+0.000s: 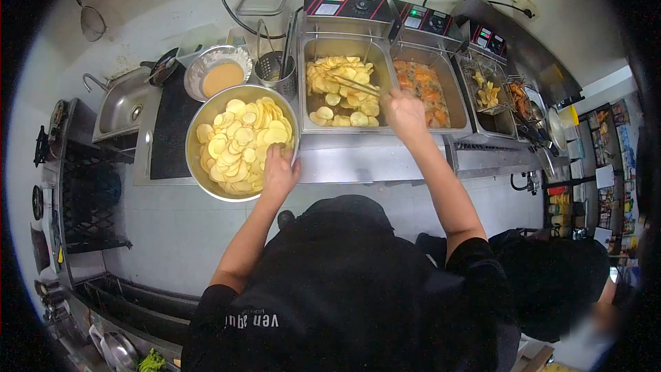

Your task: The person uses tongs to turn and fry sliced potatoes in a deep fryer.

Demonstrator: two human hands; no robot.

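Observation:
A large steel bowl full of pale yellow potato slices stands at the counter's front edge. My left hand rests at the bowl's right side, its fingers reaching onto the slices; whether it grips any is hidden. Over the divide between two fryers, my right hand is closed round a thin metal utensil. The utensil points left into the left fryer, where many slices float in oil. Orange pieces fry in the middle fryer.
Behind the bowl are a bowl of batter and a perforated utensil holder. A sink is at the left. The right fryer holds a basket. Another person is at the lower right.

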